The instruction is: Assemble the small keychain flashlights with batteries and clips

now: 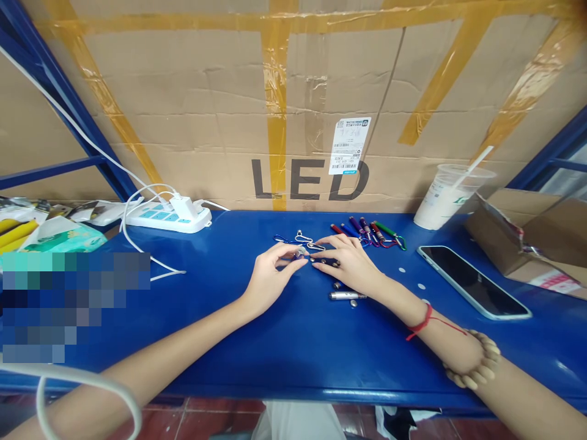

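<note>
In the middle of the blue table, my left hand (270,275) is closed in a pinch around a small dark tube with a shiny end (299,254), partly hidden by the fingers. Facing it, my right hand (351,260) has thumb and index fingertips together at a button cell (312,260), close to the tube's end. More small round cells (336,263) lie partly under that hand. Below it are a silver mini flashlight (345,296) and another button cell (353,303). Silver and blue carabiner clips (304,239) lie just beyond the fingertips.
Several coloured mini flashlights with clips (367,231) lie behind my right hand. To the right are a phone (474,281), a tilted plastic cup with straw (443,198) and an open carton (518,232). A power strip (160,215) with white cables sits left. A large cardboard box (197,110) stands behind.
</note>
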Action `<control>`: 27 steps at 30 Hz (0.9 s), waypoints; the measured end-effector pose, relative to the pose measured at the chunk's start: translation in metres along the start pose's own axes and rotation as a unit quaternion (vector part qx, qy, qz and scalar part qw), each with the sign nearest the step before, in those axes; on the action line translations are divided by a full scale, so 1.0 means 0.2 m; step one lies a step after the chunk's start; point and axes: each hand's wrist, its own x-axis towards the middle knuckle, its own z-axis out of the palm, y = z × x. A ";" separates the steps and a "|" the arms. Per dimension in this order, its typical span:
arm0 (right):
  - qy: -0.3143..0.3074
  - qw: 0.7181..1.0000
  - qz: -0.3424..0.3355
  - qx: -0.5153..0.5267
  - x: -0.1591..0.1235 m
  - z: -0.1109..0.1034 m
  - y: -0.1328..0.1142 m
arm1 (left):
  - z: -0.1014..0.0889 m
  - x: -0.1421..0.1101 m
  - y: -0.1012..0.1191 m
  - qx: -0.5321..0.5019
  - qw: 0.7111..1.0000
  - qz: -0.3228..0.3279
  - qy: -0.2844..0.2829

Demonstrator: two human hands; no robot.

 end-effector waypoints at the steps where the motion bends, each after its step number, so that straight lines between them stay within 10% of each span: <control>1: -0.001 1.000 0.002 0.005 0.00 0.00 0.00 | 0.00 0.00 -0.01 0.007 1.000 -0.006 -0.011; 27: 0.000 0.996 -0.017 0.086 0.00 0.01 -0.05 | 0.02 0.01 -0.04 0.059 0.997 0.006 -0.042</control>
